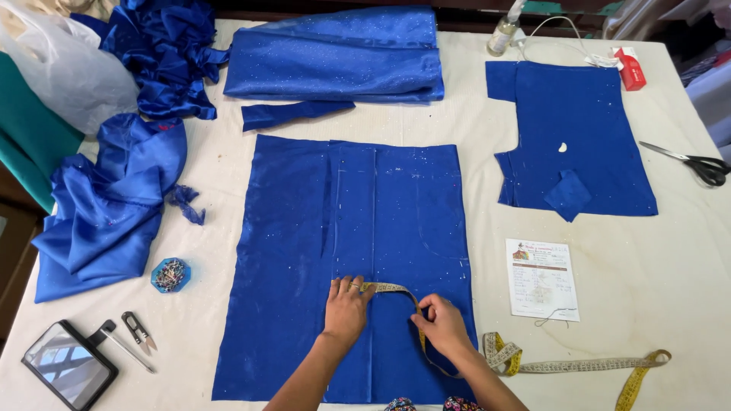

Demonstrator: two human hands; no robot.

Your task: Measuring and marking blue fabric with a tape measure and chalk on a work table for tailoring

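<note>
A large flat piece of shiny blue fabric (343,251) lies spread on the white table (662,304). My left hand (346,308) presses one end of a yellow measuring tape (392,290) flat on the fabric's lower middle. My right hand (440,323) pinches the same tape a little to the right, so it arches between the two hands. The rest of the tape (579,367) trails off the cloth to the right across the table.
A cut blue garment piece (571,137) with white chalk lies at right, scissors (697,164) beyond it. A paper slip (542,278) sits near my right hand. Folded blue cloth (335,57) is at the back, crumpled satin (106,198), pin cushion (170,275), snips (137,329) and phone (68,364) at left.
</note>
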